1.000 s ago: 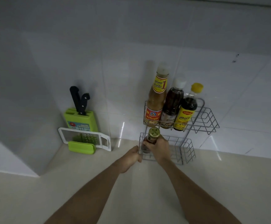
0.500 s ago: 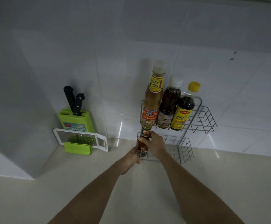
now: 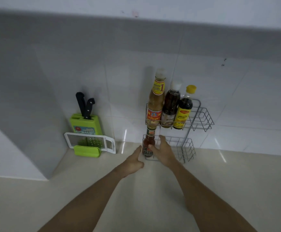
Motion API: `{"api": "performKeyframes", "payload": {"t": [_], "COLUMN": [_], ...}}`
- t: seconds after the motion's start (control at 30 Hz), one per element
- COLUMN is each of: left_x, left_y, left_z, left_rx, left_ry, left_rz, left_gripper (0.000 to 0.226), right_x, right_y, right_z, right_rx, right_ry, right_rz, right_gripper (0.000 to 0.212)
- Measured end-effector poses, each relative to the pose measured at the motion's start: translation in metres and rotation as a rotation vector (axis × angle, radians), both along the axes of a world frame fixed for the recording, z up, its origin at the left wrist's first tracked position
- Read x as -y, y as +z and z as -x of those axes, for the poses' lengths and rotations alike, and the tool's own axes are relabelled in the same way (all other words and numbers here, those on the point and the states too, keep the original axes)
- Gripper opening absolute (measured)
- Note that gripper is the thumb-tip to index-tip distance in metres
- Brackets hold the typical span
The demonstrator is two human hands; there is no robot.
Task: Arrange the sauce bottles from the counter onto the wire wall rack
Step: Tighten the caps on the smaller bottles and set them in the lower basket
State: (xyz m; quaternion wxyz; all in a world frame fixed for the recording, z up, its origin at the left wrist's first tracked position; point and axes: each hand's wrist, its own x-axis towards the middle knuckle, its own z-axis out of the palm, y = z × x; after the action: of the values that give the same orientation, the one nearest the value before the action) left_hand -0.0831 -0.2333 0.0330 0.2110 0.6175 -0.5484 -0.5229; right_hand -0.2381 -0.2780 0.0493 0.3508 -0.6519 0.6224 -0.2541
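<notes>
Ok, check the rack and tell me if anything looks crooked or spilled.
Nothing stands out. Three bottles stand upright on the upper shelf, and the small red sauce bottle stands upright at the left end of the lower basket. No spill shows.

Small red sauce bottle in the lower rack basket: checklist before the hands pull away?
1. Small glass bottle of red sauce inside the grey wire wall rack's lower basket: ok, at its left end.
2. Bottle upright: ok.
3. Bottle top clear of the upper basket: cannot tell; it sits right below the tall amber sauce bottle.
4. Right hand off the bottle: not ok; the thumb lies on the label, fingers nearly straight.
5. Left hand free: ok, open and holding nothing, by the basket's left corner.
6. Room to the right in the lower basket: ok.
</notes>
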Motion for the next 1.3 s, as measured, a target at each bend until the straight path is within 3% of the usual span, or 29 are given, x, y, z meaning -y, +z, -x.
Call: {"api": "performKeyframes", "payload": {"t": [0.23, 0.43, 0.57, 0.7, 0.83, 1.0, 1.13, 1.23, 1.3], "left_x": [-0.083, -0.179, -0.23, -0.248, -0.253, -0.237, -0.218, -0.216, -0.216], "left_y": [0.012, -0.019, -0.049, -0.062, -0.056, -0.011, 0.049, 0.07, 0.073], "left_z": [-0.012, -0.017, 0.001, 0.021, 0.028, 0.03, 0.026, 0.033, 0.041], "left_rx": [-0.086, -0.048, -0.106, -0.304, -0.343, -0.316, -0.417, -0.43, -0.424], "left_ry": [-0.056, -0.426, -0.405, -0.241, -0.108, -0.096, -0.286, -0.248, -0.102], "left_rz": [0.181, 0.08, 0.015, 0.096, 0.141, 0.144, 0.101, 0.136, 0.188], "left_gripper": [0.075, 0.085, 0.076, 0.029, 0.031, 0.015, 0.01, 0.012, 0.013], "right_x": [-0.09, -0.184, -0.24, -0.27, -0.279, -0.253, -0.226, -0.213, -0.213], "right_y": [0.04, 0.047, 0.043, 0.036, 0.034, 0.091, 0.158, 0.182, 0.18], "right_z": [0.024, 0.037, 0.039, 0.037, 0.03, 0.04, 0.045, 0.042, 0.037], "right_rx": [0.018, -0.033, -0.151, -0.382, -0.44, -0.314, -0.289, -0.39, -0.599], "right_ry": [0.073, 0.275, 0.37, 0.432, 0.502, 0.63, 0.774, 0.791, 0.739], "right_rz": [0.233, 0.235, 0.207, 0.214, 0.237, 0.204, 0.17, 0.219, 0.447], "right_gripper": [0.047, 0.016, 0.032, 0.05, 0.033, 0.027, 0.032, 0.025, 0.039]}}
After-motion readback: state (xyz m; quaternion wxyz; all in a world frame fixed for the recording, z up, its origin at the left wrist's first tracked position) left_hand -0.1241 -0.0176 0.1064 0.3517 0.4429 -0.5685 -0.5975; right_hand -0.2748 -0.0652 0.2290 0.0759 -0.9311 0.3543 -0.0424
